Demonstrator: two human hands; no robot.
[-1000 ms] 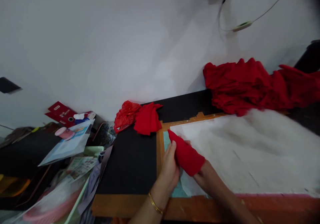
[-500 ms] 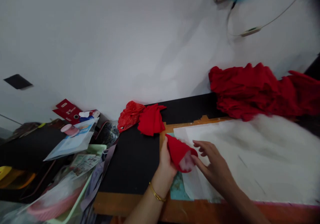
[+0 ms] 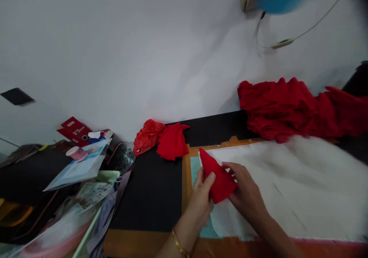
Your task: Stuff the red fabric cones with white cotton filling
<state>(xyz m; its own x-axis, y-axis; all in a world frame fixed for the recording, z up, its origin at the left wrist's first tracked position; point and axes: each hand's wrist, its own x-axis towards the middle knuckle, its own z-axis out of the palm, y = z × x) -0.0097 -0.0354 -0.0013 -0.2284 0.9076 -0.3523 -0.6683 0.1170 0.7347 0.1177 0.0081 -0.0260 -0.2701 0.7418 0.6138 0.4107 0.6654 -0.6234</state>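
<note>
Gripping the red cloth cone (image 3: pixel 217 178) along its lower left side with the left hand (image 3: pixel 202 193), thumb laid over the front face, just below the center of the frame. Pointing with the narrow tip toward the upper left of the frame, and with the wide end toward the lower right; long axis running obliquely between the two. Touching the wide end from the right with the right hand (image 3: pixel 245 189), fingers curled and partly hidden by the cloth; impossible to tell whether closed on it. Encircling the left wrist, at the bottom of the frame: a gold bracelet (image 3: pixel 179 245). Beneath and to the right of the cone: a white sheet (image 3: pixel 281 204), with blurred white material (image 3: pixel 310 158) at its upper part. Showing at the sheet's left edge: a pale blue-green sheet (image 3: pixel 196 166), bordered by a brown strip (image 3: pixel 186 181). Farther left: a black table surface (image 3: pixel 152 196). Above this, near the center of the frame: small red cloth pieces (image 3: pixel 172 142), stacked beside a red plastic bag (image 3: pixel 148 136). Heaped at the right of the frame, against the wall: a large red cloth pile (image 3: pixel 287 110). Outermost, toward the left of the frame: a red box (image 3: pixel 74 131), a pink spool (image 3: pixel 76 153) on a flat packet (image 3: pixel 82 166), and a light green basket (image 3: pixel 108 176) below.
</note>
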